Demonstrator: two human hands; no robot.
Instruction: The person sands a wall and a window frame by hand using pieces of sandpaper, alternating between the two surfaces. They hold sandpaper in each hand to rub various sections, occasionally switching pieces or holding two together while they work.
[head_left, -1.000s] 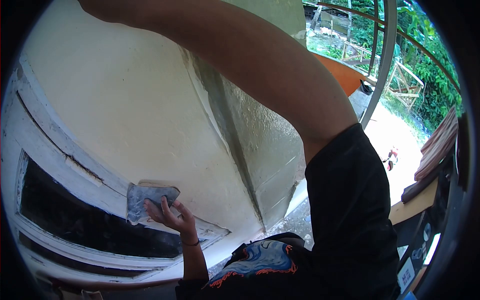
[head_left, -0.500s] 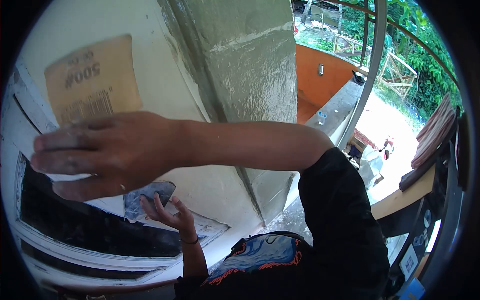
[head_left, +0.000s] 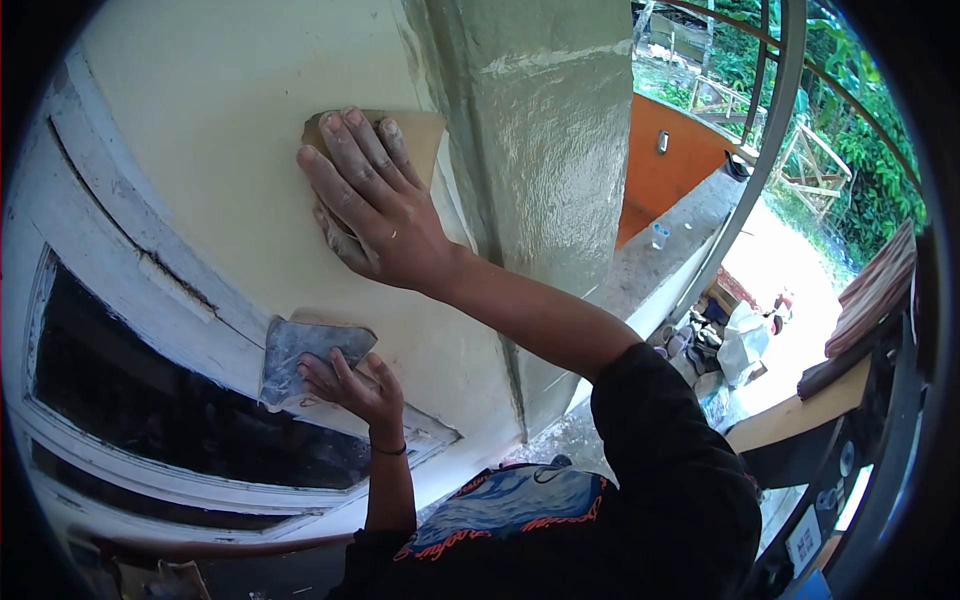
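Note:
Fingers extended, my right hand [head_left: 375, 205] presses a brown paper sheet [head_left: 425, 135] flat against the cream wall [head_left: 230, 140]. The sheet shows above and to the right of the fingers, and the side facing the wall is hidden. White dust coats the fingers. Lower down, my left hand [head_left: 355, 388] is raised with its fingers apart. Its fingertips lie in front of a dusty grey flat piece [head_left: 290, 352] beside the window frame [head_left: 165, 300]. I cannot make out whether they touch it.
A glossy grey-green pillar [head_left: 545, 150] stands right of the wall. Beyond it are a ledge [head_left: 680, 215] with a small clear cup [head_left: 659, 236], an orange wall [head_left: 670, 180] and metal bars. Dark window glass [head_left: 170, 390] lies at lower left. Bags and shoes are piled at right.
My right hand has moved up and right, from crossing below the sheet to covering it. The sheet's printed "500#" no longer shows. My left hand appears slightly higher, and the view has shifted.

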